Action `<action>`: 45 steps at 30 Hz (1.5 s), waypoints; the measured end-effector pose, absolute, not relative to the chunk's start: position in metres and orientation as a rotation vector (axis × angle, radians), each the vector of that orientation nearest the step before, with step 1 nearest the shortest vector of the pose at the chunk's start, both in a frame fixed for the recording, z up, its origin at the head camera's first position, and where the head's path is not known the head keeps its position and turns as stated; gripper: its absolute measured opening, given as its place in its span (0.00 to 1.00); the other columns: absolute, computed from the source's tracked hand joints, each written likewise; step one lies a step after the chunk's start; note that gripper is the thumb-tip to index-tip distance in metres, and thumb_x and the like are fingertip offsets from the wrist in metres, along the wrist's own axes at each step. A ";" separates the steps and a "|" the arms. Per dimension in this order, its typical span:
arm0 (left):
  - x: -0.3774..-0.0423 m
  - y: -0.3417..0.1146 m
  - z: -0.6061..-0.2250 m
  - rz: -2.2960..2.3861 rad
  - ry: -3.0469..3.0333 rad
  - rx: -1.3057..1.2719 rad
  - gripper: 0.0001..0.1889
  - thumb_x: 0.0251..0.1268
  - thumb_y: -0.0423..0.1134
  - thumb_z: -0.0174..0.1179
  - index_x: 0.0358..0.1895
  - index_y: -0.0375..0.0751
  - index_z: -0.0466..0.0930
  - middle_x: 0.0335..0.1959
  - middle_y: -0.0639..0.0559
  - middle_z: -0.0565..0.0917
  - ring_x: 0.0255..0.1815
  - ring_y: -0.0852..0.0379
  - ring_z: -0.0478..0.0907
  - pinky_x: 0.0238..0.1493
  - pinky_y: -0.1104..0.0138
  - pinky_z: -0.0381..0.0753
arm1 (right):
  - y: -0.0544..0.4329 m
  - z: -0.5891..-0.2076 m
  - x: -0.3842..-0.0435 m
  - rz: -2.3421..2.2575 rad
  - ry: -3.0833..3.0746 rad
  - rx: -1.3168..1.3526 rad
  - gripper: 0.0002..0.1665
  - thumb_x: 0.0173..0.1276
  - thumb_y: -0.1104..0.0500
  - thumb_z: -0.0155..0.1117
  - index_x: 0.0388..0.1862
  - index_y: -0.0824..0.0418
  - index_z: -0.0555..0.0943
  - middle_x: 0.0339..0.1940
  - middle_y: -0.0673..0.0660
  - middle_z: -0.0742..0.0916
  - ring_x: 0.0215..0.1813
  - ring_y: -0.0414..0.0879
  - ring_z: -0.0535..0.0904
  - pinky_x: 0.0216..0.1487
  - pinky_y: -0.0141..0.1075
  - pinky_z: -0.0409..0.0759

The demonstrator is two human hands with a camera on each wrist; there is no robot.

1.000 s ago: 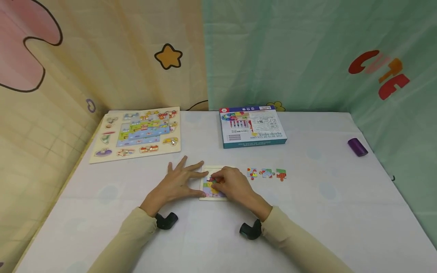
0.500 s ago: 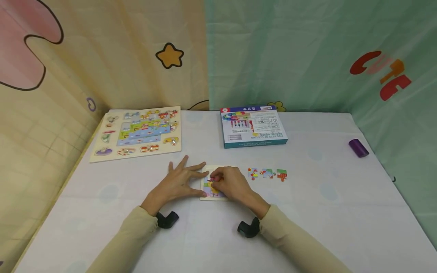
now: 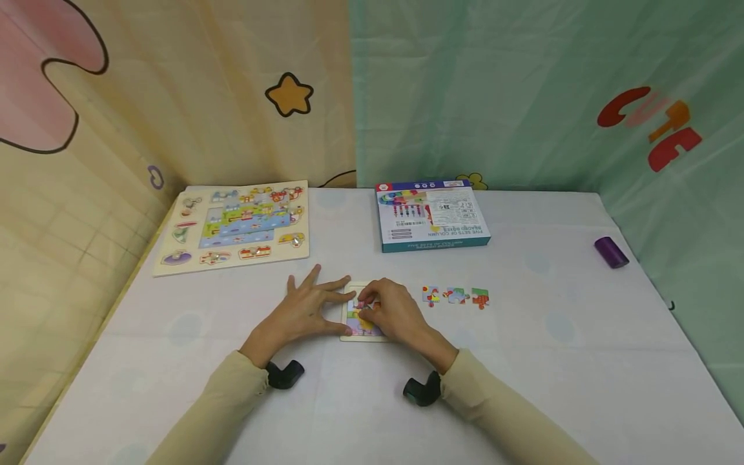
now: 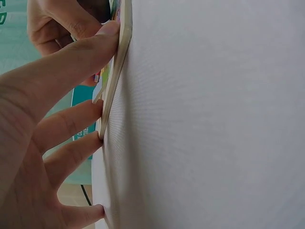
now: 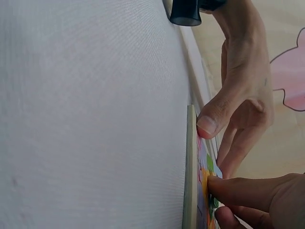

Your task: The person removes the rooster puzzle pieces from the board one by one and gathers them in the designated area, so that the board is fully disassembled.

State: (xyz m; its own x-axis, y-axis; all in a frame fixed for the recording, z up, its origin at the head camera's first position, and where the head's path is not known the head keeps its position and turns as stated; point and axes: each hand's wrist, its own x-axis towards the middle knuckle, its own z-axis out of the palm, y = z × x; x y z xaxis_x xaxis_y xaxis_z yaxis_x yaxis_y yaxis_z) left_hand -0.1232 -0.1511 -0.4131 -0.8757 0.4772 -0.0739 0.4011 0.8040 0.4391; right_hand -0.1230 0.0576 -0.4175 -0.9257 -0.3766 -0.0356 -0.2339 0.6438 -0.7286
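Observation:
A small wooden tray puzzle lies on the table between the two hands, a colourful picture partly filling it. My left hand spreads its fingers at the puzzle's left side, thumb on the frame and fingertips along its edge. Over the upper middle of the puzzle, my right hand pinches a small jigsaw piece between thumb and fingers. The hand covers the puzzle's right side and most of that piece. Three loose pieces sit in a row to the right: one with yellow and red, one bluish, one red-green.
Wooden peg-puzzle boards lie stacked at the back left. A flat teal-edged box stands at the back middle, and a purple cylinder rests near the right edge. Curtains rise behind the table.
The right hand's fingers have shifted slightly over the puzzle's upper part, the knuckles rising a little. The left hand stays in place, and the three loose pieces have not moved.

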 end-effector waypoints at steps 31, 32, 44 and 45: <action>-0.123 -0.148 -0.414 0.581 2.815 0.705 0.37 0.42 0.62 0.76 0.61 0.58 0.80 0.72 0.59 0.68 0.76 0.28 0.44 0.59 0.22 0.40 | 0.086 -0.415 -0.123 -1.492 2.402 -0.394 0.04 0.61 0.57 0.74 0.35 0.53 0.88 0.28 0.47 0.87 0.33 0.43 0.81 0.32 0.33 0.76; -0.123 -0.148 -0.414 0.582 2.814 0.704 0.37 0.42 0.62 0.76 0.61 0.58 0.80 0.72 0.59 0.68 0.76 0.28 0.44 0.59 0.22 0.40 | 0.090 -0.414 -0.123 -1.485 2.406 -0.378 0.04 0.61 0.57 0.74 0.35 0.53 0.88 0.28 0.47 0.87 0.33 0.43 0.80 0.32 0.33 0.75; -0.123 -0.150 -0.413 0.587 2.823 0.719 0.38 0.41 0.61 0.77 0.62 0.56 0.80 0.71 0.56 0.70 0.76 0.27 0.44 0.58 0.21 0.39 | 0.143 -0.416 -0.117 -1.422 2.472 -0.180 0.06 0.59 0.57 0.75 0.36 0.53 0.90 0.32 0.48 0.89 0.45 0.48 0.80 0.37 0.35 0.76; -0.123 -0.150 -0.413 0.587 2.823 0.719 0.38 0.41 0.61 0.77 0.62 0.56 0.80 0.71 0.56 0.70 0.76 0.27 0.44 0.58 0.21 0.39 | 0.147 -0.416 -0.117 -1.420 2.476 -0.168 0.07 0.59 0.57 0.75 0.36 0.54 0.90 0.33 0.49 0.89 0.46 0.48 0.81 0.39 0.35 0.77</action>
State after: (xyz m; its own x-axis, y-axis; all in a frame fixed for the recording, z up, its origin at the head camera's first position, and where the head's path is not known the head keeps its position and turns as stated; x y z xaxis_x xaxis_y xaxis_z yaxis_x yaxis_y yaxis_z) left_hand -0.1233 -0.1498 -0.4127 -0.8693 0.4899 -0.0660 0.4230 0.8063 0.4135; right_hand -0.1165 0.1470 -0.4163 -0.9535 -0.2385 -0.1841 0.0385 0.5097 -0.8595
